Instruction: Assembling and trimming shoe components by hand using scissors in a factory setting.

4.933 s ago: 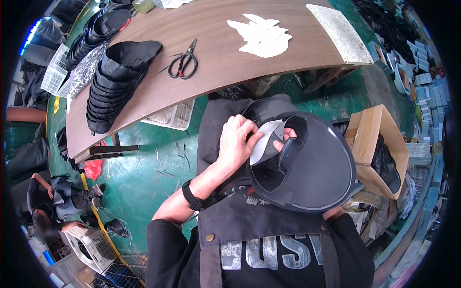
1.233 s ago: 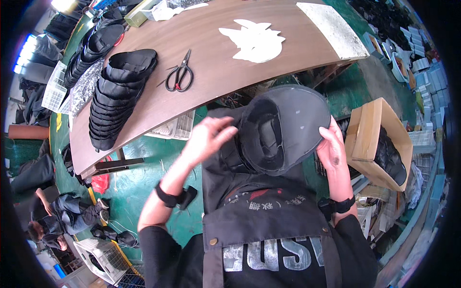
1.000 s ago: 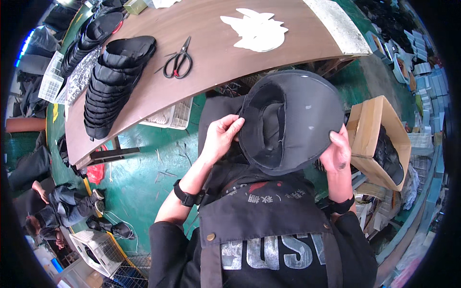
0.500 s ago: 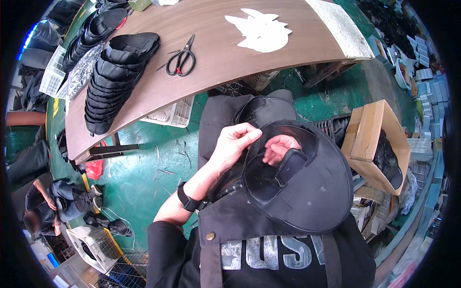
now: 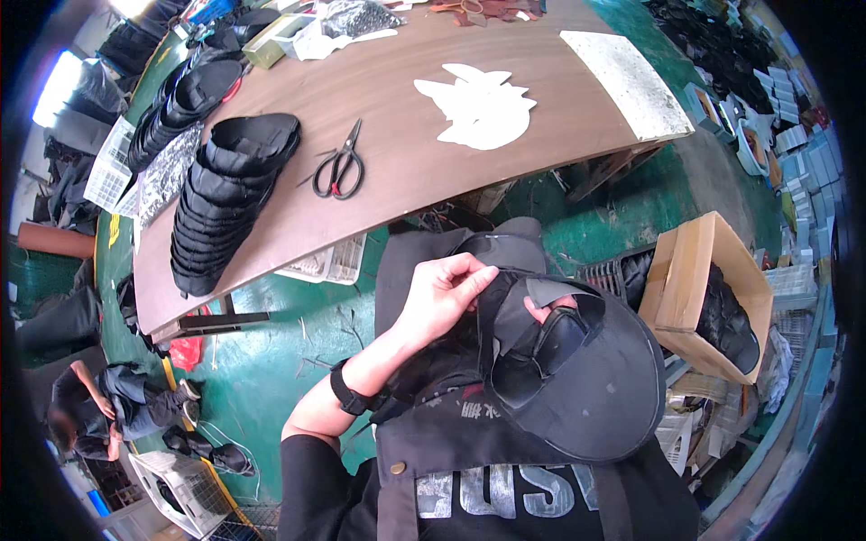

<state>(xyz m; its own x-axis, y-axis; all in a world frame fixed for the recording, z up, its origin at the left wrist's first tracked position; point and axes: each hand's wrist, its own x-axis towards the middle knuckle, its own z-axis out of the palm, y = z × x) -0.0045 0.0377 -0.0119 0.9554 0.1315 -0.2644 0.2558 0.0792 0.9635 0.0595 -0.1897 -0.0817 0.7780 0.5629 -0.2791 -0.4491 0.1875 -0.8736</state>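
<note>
A black shoe upper (image 5: pixel 586 397), with a broad rounded end and an open mouth, lies over my lap. At its far left edge, my left hand (image 5: pixel 448 298) pinches the rim between thumb and fingers. My right hand (image 5: pixel 548 308) is inside the mouth, closed on a fold of the material; only parts of its fingers show, and the rest is hidden behind a dark flap and the upper. Another dark rounded piece (image 5: pixel 505 245) lies just beyond the one I hold.
The brown table (image 5: pixel 388 90) ahead bears nested black uppers (image 5: pixel 221 216), black-handled scissors (image 5: pixel 338 171) and white cut pieces (image 5: pixel 487 108). A cardboard box (image 5: pixel 672 279) of black pieces stands at my right. To the left a person (image 5: pixel 113 406) sits near a white crate (image 5: pixel 180 482).
My right hand's spread fingers have closed on the material and are now mostly covered by a flap. My left hand keeps its pinch. The view has tilted, showing more of the table's far side.
</note>
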